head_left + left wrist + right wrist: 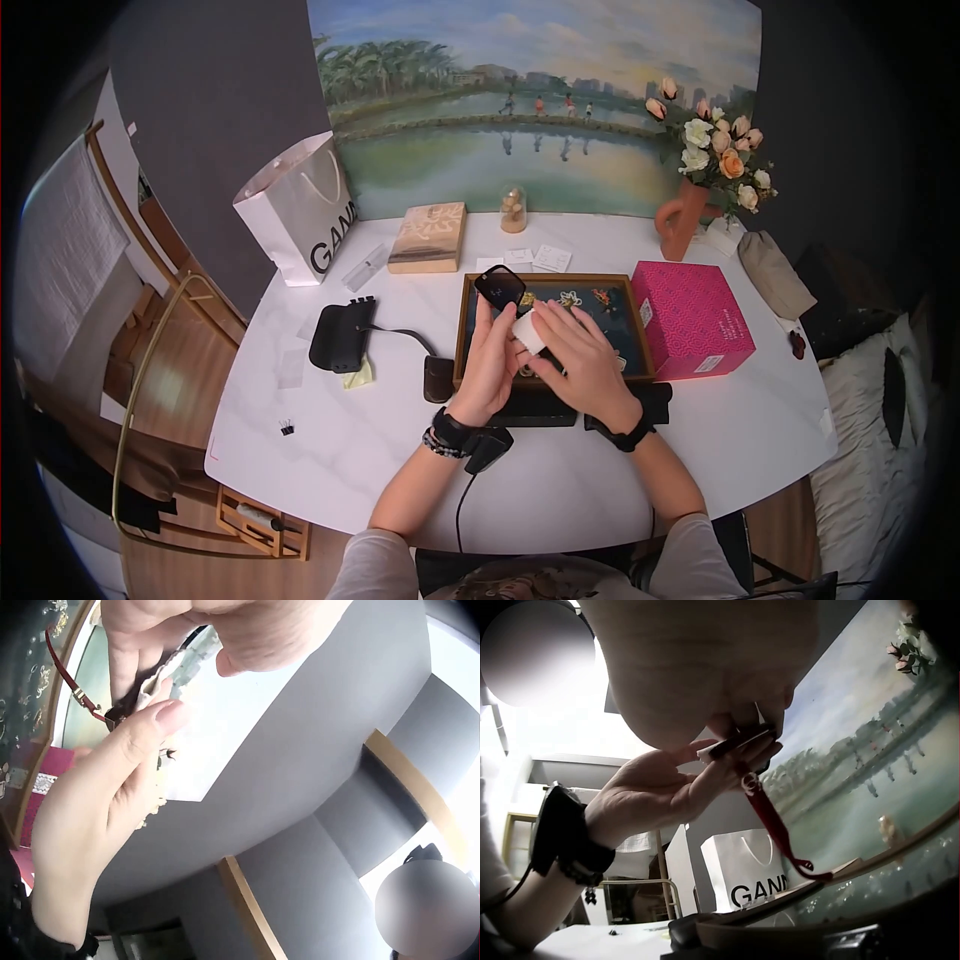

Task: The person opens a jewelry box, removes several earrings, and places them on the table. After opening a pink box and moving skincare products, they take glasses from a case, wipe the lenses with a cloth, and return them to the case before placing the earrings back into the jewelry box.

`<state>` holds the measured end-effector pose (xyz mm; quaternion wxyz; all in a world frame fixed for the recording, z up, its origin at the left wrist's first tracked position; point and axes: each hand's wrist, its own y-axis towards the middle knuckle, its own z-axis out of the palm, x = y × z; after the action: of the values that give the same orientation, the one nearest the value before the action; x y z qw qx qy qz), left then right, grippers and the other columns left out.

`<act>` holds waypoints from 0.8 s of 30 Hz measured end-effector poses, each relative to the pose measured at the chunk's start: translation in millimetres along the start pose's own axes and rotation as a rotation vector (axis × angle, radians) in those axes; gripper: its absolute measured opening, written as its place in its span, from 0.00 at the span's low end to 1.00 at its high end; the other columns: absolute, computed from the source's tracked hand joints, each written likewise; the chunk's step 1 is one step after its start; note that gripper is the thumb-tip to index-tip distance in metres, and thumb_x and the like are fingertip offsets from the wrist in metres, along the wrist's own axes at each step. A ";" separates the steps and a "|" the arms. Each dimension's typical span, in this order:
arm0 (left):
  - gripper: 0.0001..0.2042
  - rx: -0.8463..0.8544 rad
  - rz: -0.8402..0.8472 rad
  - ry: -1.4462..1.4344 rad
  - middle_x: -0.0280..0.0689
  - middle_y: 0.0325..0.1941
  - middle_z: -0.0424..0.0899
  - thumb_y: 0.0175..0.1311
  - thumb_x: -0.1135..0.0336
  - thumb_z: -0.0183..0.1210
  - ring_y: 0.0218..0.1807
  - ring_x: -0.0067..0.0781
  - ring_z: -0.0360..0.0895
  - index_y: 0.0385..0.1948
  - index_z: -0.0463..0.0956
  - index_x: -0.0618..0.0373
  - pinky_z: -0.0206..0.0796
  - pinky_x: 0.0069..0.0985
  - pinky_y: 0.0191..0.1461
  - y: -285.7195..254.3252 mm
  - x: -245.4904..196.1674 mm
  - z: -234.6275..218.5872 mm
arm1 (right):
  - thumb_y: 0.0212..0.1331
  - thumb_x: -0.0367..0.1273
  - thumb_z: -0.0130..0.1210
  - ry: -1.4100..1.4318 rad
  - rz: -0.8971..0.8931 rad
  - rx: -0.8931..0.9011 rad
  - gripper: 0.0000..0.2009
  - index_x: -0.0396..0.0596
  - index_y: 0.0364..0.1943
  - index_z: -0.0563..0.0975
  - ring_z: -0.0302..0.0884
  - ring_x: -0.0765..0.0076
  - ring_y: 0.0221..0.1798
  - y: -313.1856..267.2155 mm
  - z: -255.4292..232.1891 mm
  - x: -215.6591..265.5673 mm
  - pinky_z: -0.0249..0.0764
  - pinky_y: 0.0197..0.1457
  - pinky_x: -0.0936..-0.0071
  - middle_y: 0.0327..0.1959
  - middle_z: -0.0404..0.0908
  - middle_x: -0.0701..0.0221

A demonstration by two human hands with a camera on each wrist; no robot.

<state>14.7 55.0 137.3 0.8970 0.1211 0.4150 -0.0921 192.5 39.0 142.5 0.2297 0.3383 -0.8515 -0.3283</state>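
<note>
Both hands meet over a wood-framed jewellery tray (463,325) with a dark lining. My left hand (482,365), palm turned up, holds a dark, flat, rounded-square piece (500,288) at its fingertips. A red strap with a metal buckle (769,817) dangles below the fingers in the right wrist view; the left wrist view also shows this strap (69,679). My right hand (590,370) bends over the left and holds a white cloth (528,333) against the held piece. Fingers hide much of the cloth and of where the strap joins.
Right of the tray stands a pink box (695,320). Behind are a gold box (428,238), a glass dome (513,210) and a flower vase (683,220). Leftward, a black holder (342,335), a binder clip (287,428) and a white paper bag (295,210) sit on the table.
</note>
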 end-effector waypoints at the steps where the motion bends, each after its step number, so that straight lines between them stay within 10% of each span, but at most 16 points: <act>1: 0.27 -0.048 0.002 -0.005 0.38 0.62 0.75 0.82 0.59 0.48 0.56 0.32 0.83 0.78 0.50 0.40 0.84 0.28 0.50 0.4 -0.2 1.9 | 0.63 0.40 0.66 -0.002 0.001 0.001 0.28 0.38 0.63 0.77 0.70 0.52 0.75 0.4 -1.8 3.1 0.64 0.76 0.51 0.71 0.75 0.59; 18: 0.38 -0.034 0.104 0.005 0.36 0.57 0.79 0.75 0.76 0.53 0.47 0.21 0.84 0.81 0.42 0.43 0.83 0.19 0.44 1.9 -13.5 5.6 | 0.66 0.44 0.62 -0.083 -0.015 0.057 0.29 0.40 0.65 0.76 0.63 0.46 0.78 0.8 -4.6 12.6 0.59 0.76 0.44 0.73 0.73 0.63; 24: 0.31 -0.045 0.087 0.039 0.37 0.55 0.79 0.73 0.78 0.55 0.49 0.27 0.85 0.75 0.53 0.49 0.84 0.24 0.50 2.3 -10.2 -3.1 | 0.67 0.43 0.61 -0.069 0.012 0.059 0.28 0.41 0.67 0.75 0.63 0.47 0.79 -1.9 2.4 15.2 0.58 0.77 0.46 0.74 0.72 0.61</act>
<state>6.6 58.8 143.5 0.8943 0.1207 0.4289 -0.0414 181.7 27.8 142.0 0.1920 0.3283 -0.8702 -0.3132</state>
